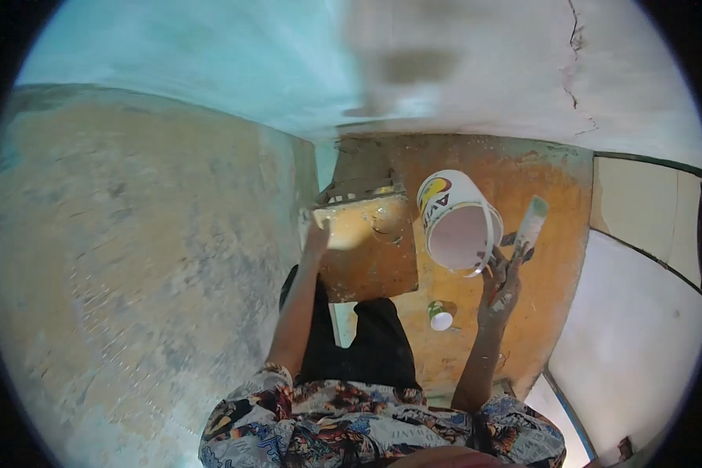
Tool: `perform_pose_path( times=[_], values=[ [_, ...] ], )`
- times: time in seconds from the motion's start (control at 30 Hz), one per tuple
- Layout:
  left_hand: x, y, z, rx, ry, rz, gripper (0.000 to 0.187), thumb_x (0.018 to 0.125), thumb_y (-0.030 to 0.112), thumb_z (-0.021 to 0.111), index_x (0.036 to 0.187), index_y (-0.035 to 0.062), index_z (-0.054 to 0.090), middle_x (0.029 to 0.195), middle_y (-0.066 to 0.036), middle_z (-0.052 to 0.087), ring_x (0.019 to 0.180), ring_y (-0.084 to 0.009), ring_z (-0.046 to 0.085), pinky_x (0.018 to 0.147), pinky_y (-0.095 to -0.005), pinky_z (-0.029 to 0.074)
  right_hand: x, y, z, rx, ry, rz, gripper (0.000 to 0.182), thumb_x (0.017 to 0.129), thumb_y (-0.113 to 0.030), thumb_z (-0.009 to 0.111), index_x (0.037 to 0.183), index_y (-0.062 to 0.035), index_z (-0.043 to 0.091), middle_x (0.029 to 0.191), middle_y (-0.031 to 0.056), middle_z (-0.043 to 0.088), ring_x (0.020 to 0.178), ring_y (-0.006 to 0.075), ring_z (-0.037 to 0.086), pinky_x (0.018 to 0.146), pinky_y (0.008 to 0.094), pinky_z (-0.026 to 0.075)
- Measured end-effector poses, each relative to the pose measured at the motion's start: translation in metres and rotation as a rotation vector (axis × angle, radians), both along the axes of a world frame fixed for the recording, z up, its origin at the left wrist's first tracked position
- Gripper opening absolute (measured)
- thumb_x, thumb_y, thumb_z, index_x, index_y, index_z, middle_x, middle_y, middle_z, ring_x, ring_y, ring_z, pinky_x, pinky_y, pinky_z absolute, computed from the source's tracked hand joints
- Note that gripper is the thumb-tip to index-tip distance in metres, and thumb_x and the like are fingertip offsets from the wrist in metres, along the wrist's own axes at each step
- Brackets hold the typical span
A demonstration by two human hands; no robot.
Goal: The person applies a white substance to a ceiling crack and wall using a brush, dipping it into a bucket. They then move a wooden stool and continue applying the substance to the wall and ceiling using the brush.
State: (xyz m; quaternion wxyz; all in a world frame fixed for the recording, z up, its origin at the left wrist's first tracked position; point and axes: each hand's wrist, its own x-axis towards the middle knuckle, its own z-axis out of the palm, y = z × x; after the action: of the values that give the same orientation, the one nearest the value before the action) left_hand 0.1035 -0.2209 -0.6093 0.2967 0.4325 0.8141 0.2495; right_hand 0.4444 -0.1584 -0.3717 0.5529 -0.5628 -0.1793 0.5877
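My left hand [317, 235] grips the left edge of a paint-spattered wooden stool or box [370, 261], whose flat orange-brown face is turned to me. Its fingers are partly hidden at that edge. From my right hand [501, 292] hangs a white paint bucket [452, 191], tilted so that its pale inside shows, with the handle [489, 234] running to the fingers. The same hand holds up a pale, paint-covered paintbrush [532, 222], its tip pointing away from me. White paint smears the hand. Below the bucket, a small green-and-white cup [440, 316] lies on the floor.
A patchy, scraped wall [148, 234] rises close on my left. Ahead stands a wall [476, 78], turquoise to white, with a crack at the right. White panels [639, 312] line the right side of the orange-brown floor [554, 171].
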Motion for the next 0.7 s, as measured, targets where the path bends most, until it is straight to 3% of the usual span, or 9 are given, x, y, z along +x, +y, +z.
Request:
perform_pose_path(
  times=[0.13,0.17,0.27,0.3,0.37,0.47,0.5,0.6,0.7],
  values=[
    [-0.011,0.027,-0.086,0.055,0.131,-0.123,0.041,0.082,0.015,0.051,0.119,0.0016,0.040,0.119,-0.025,0.043,0.109,-0.0427,0.040,0.091,-0.0475,0.034,0.015,0.011,-0.041,0.040,-0.138,0.040,0.037,0.097,-0.033,0.033,0.099,-0.0001,0.049,0.119,0.0264,0.049,0.102,0.0309,0.055,0.091,0.0445,0.041],
    [0.000,0.028,-0.104,0.101,-0.130,-0.022,0.036,0.080,0.018,0.051,0.113,0.0038,0.049,0.113,-0.020,0.051,0.106,-0.0365,0.045,0.089,-0.0480,0.033,0.019,0.013,-0.055,0.032,-0.166,0.005,0.045,0.098,-0.034,0.032,0.123,0.0013,0.042,0.120,0.0254,0.049,0.103,0.0303,0.054,0.091,0.0445,0.041],
    [0.020,0.028,-0.118,0.034,0.408,-0.198,0.025,0.078,0.018,0.052,0.099,0.0072,0.059,0.101,-0.013,0.060,0.099,-0.0291,0.053,0.091,-0.0435,0.034,0.019,0.029,-0.081,0.054,-0.164,-0.051,0.043,0.098,-0.035,0.030,0.092,0.0024,0.051,0.114,0.0262,0.053,0.104,0.0290,0.054,0.092,0.0435,0.038],
    [0.022,0.027,-0.124,0.094,0.441,-0.164,0.019,0.077,0.021,0.052,0.088,0.0100,0.064,0.092,-0.007,0.063,0.096,-0.0256,0.054,0.091,-0.0432,0.033,0.018,0.032,-0.093,0.037,-0.186,-0.050,0.040,0.098,-0.035,0.031,0.106,0.0018,0.045,0.116,0.0250,0.052,0.103,0.0287,0.054,0.091,0.0427,0.040],
    [0.020,0.021,-0.128,0.112,0.433,-0.156,0.018,0.077,0.021,0.053,0.087,0.0102,0.064,0.090,-0.007,0.063,0.095,-0.0252,0.054,0.091,-0.0429,0.033,0.017,0.032,-0.123,-0.009,-0.234,-0.050,0.050,0.098,-0.035,0.032,0.133,0.0005,0.032,0.120,0.0225,0.051,0.102,0.0281,0.054,0.089,0.0409,0.042],
    [0.020,0.019,-0.123,0.081,0.421,-0.161,0.019,0.076,0.021,0.053,0.087,0.0109,0.064,0.091,-0.007,0.064,0.093,-0.0249,0.055,0.090,-0.0426,0.034,0.014,0.044,-0.171,-0.078,-0.227,-0.111,0.044,0.098,-0.035,0.033,0.113,0.0030,0.049,0.115,0.0228,0.054,0.101,0.0266,0.055,0.087,0.0386,0.042],
    [0.020,0.023,-0.125,0.078,0.418,-0.161,0.019,0.076,0.022,0.053,0.088,0.0109,0.064,0.092,-0.007,0.064,0.093,-0.0251,0.055,0.090,-0.0427,0.034,0.013,0.048,-0.190,0.003,-0.176,-0.126,0.042,0.098,-0.036,0.034,0.084,0.0003,0.051,0.108,0.0227,0.057,0.097,0.0243,0.056,0.086,0.0376,0.041],
    [0.020,0.022,-0.129,0.055,0.450,-0.172,0.020,0.076,0.022,0.053,0.088,0.0098,0.064,0.092,-0.008,0.064,0.093,-0.0257,0.055,0.090,-0.0430,0.033,0.010,0.051,-0.232,-0.055,-0.201,-0.182,0.042,0.098,-0.035,0.035,0.070,-0.0047,0.042,0.104,0.0227,0.058,0.093,0.0231,0.056,0.085,0.0378,0.042],
    [0.019,0.021,-0.134,0.081,0.451,-0.188,0.022,0.075,0.022,0.053,0.087,0.0078,0.064,0.091,-0.009,0.064,0.093,-0.0265,0.054,0.090,-0.0436,0.033,0.009,0.049,-0.263,-0.013,-0.148,-0.206,0.039,0.098,-0.033,0.036,0.073,-0.0041,0.045,0.101,0.0212,0.058,0.091,0.0230,0.056,0.085,0.0376,0.042]
  ],
)
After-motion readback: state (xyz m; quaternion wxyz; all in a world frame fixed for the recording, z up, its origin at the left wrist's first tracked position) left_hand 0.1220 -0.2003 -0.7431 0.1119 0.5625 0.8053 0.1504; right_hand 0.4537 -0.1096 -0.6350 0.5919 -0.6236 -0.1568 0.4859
